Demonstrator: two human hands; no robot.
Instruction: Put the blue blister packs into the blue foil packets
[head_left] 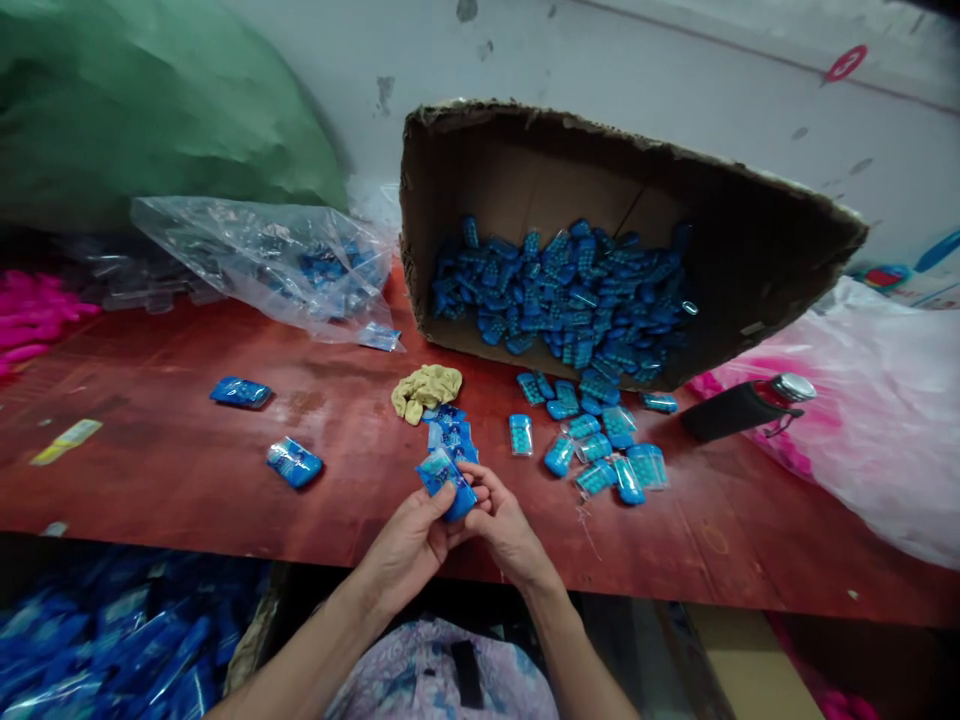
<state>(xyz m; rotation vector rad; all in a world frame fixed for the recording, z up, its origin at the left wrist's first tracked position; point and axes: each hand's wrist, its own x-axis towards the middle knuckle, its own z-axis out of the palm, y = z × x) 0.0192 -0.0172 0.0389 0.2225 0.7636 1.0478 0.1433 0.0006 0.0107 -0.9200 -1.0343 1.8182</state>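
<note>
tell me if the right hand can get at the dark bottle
Probably yes: only low blue packs lie between the right hand and the dark bottle, though that hand is at the held packet.

Both hands on small blue pkt, red worktop [360, 470].
L hand [412, 535] & R hand [506, 520] hold blue pkt [448, 483] near front edge; flat blue sachets [451, 437] & yellowish crumpled item [427, 390] just beyond; 2 filled pkts [295, 462] to L; loose blue cases [596, 447] to R, by open cardboard box [637, 200] w/ many more; dark bottle [739, 407] far R, tilted.
</note>
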